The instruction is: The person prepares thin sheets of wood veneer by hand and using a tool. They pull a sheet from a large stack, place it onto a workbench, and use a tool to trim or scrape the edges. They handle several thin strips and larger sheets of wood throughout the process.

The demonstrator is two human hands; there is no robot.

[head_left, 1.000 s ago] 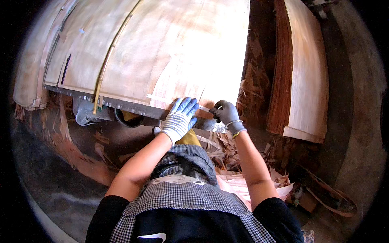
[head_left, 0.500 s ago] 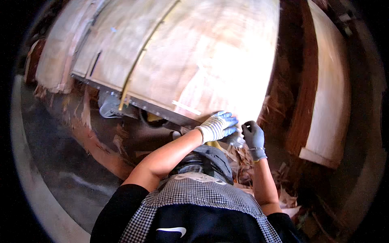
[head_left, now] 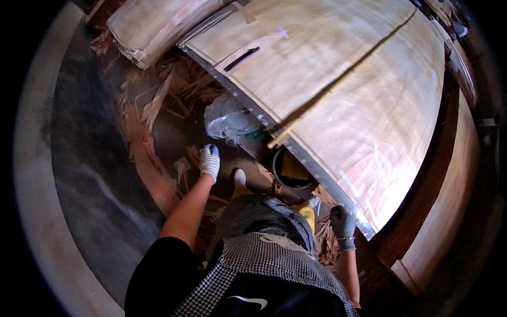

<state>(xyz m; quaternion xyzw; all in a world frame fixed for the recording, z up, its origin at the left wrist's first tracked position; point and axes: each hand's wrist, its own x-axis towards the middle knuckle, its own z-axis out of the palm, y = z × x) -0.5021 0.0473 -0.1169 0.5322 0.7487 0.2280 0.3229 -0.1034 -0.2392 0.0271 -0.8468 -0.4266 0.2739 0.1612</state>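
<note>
A large pale wood veneer sheet [head_left: 364, 113] lies on a table with a dark metal edge strip [head_left: 317, 171]. My left hand [head_left: 209, 162], in a striped glove with blue coating, is in the air left of that edge. Its fingers point away from me and are mostly hidden. Beside the table's near corner is my right hand [head_left: 343, 224], in a dark grey glove with the fingers curled; whatever they hold, if anything, is hidden. Narrow white tape strips [head_left: 348, 183] lie on the veneer near this corner. A long thin wooden stick [head_left: 338, 83] lies across the sheet.
A slim black object [head_left: 241, 59] rests on the veneer's left part. Below the edge are a clear plastic bag [head_left: 227, 119] and a round black bucket [head_left: 279, 171]. Veneer scraps [head_left: 142, 153] litter the floor. More veneer stacks stand at the far left [head_left: 158, 26] and right [head_left: 449, 190].
My left hand has come off the veneer and moved left, away from the table edge. My right hand stays by the near corner. The view has turned, showing more floor at the left.
</note>
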